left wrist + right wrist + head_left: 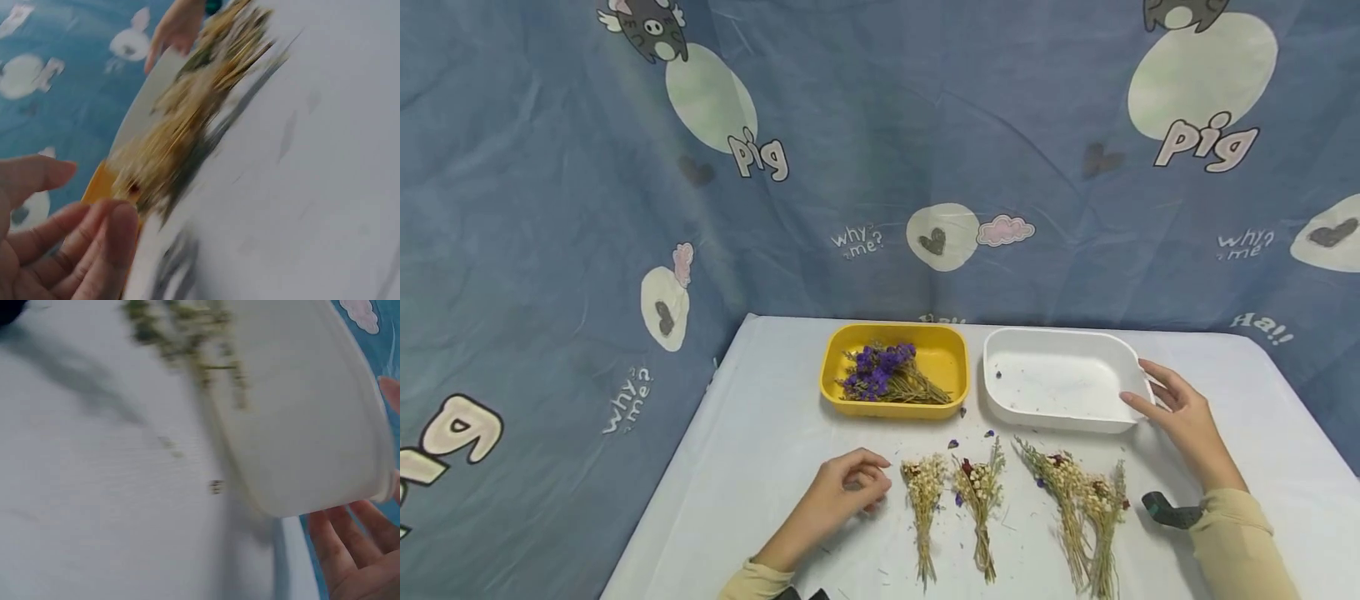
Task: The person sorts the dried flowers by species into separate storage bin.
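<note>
Left grip (850, 485), loosely curled, hangs clear of bouquets (922, 483); right grip (1187, 417) pinches white tray (1060, 418) by its rim.

White tray (1052, 383). Yellow tray (887, 411). Flowers (876, 372): purple. Bunches (922, 483): cream, straw, dark red. Cloth (850, 125): blue, pig-and-heart print.

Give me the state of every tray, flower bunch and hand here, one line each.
Yellow tray: upright, holding purple flowers
Purple flowers: lying inside it
White tray: upright, only small bits inside
Leftmost bunch: lying on table
Second bunch: lying apart from first
Third bunch, fourth bunch: lying close together
Left hand: loosely curled, holding nothing
Right hand: holding white tray's right end
</note>
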`<action>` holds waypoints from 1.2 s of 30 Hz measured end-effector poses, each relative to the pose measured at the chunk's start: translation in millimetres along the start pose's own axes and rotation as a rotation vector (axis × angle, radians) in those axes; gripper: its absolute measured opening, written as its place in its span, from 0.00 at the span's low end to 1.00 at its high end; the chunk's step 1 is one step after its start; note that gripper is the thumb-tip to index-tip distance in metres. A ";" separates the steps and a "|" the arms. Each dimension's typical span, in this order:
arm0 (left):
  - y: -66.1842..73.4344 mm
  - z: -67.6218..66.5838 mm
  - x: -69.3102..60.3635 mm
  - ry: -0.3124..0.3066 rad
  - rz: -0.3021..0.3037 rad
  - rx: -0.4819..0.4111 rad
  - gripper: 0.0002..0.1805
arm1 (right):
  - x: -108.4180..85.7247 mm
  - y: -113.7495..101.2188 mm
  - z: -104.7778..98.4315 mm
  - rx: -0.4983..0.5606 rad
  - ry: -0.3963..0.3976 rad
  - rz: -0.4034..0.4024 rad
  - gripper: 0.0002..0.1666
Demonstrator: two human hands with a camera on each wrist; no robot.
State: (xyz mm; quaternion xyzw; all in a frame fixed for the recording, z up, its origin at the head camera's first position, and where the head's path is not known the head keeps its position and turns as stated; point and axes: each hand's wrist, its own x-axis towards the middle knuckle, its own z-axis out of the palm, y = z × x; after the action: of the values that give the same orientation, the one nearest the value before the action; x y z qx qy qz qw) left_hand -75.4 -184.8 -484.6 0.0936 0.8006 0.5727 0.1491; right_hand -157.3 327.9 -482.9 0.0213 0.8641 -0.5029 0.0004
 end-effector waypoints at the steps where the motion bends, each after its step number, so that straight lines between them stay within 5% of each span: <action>1: -0.3 6.0 -1.3 -0.017 -0.015 0.015 0.19 | -2.0 3.1 0.8 0.013 -0.006 0.009 0.45; 9: -3.2 34.4 -1.4 -0.041 -0.037 0.088 0.14 | -11.6 23.1 9.1 0.083 0.029 -0.035 0.45; 24: 10.5 53.9 10.2 0.010 -0.046 0.360 0.18 | -13.9 33.9 17.0 0.328 0.028 -0.087 0.48; 30: 11.3 58.3 5.8 -0.023 -0.097 0.346 0.18 | -11.2 33.1 20.4 0.341 0.032 -0.099 0.48; 36: 6.9 58.4 4.2 -0.082 -0.077 0.249 0.12 | -9.1 32.2 21.9 0.368 0.021 -0.108 0.47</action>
State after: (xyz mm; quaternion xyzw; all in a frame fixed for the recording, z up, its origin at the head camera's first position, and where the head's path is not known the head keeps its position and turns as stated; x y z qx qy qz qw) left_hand -59.3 -129.3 -496.1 0.1038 0.8616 0.4586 0.1910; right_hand -147.5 324.4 -521.5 -0.0199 0.7575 -0.6514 -0.0396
